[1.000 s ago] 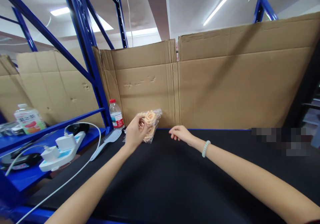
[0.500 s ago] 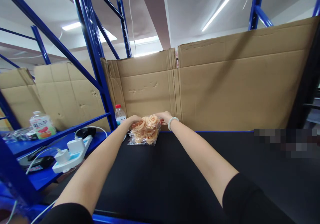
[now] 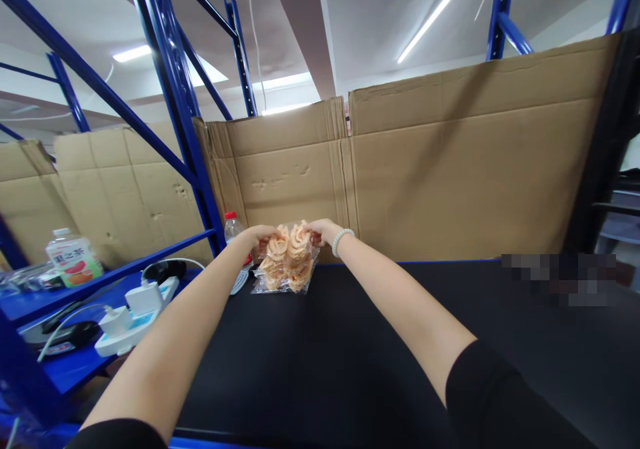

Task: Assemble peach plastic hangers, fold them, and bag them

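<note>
At the far side of the black table (image 3: pixel 310 362), a clear plastic bag of peach-coloured, swirled pieces (image 3: pixel 286 262) stands between my hands. The pieces look like coiled snacks or noodle cakes; their exact kind is unclear. My left hand (image 3: pixel 262 236) is closed on the bag's upper left side, fingers partly hidden by the plastic and the pieces. On the upper right, my right hand (image 3: pixel 323 231) grips the bag, with a pale beaded bracelet (image 3: pixel 341 241) round the wrist. The lower edge of the bag rests on the tabletop.
Behind the bag rises a cardboard wall (image 3: pixel 465 175). A red-capped bottle (image 3: pixel 232 227) stands just left of my left hand. Blue rack posts (image 3: pixel 183 115) frame the left side, with a white power strip (image 3: pixel 133 325), cables and a labelled drink bottle (image 3: pixel 74 257) on the blue shelf.
The top pieces have tipped up and stand more upright, with a gap between them. Both hands stay on the bag. The whole view has shifted slightly.
</note>
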